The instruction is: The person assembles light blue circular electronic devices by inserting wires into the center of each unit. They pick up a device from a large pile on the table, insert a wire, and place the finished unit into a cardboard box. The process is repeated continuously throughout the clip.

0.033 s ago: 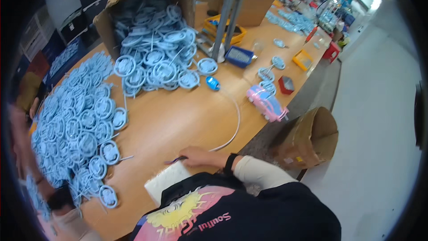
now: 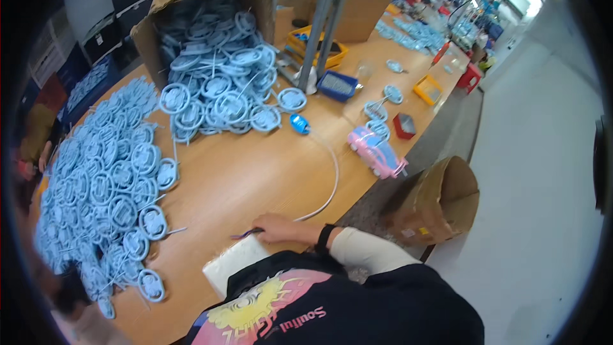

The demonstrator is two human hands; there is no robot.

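My right hand (image 2: 274, 227) lies low over the table in front of my body, fingers closed on a thin dark, purplish piece (image 2: 247, 234); whether that is a tool or wire ends is unclear. A white cable (image 2: 336, 172) curves from a blue oval piece (image 2: 300, 124) to beside this hand. Just under the hand is a white slab (image 2: 234, 264). My left arm is at the far left edge, beside a heap of round light-blue plastic parts (image 2: 108, 179) with stems. Its hand (image 2: 32, 252) is smeared by motion and lost in the dark rim.
A tipped cardboard box (image 2: 148, 48) spills more such parts at the back. Right of it stand a metal frame (image 2: 319, 25), a blue tray (image 2: 338, 85), a pink toy car (image 2: 377, 151) and a red tray (image 2: 404, 126). An open carton (image 2: 434, 204) is beyond the table's right edge.
My left forearm has moved left and down at the picture's edge. The whole view has shifted slightly; my right hand keeps its place over the table.
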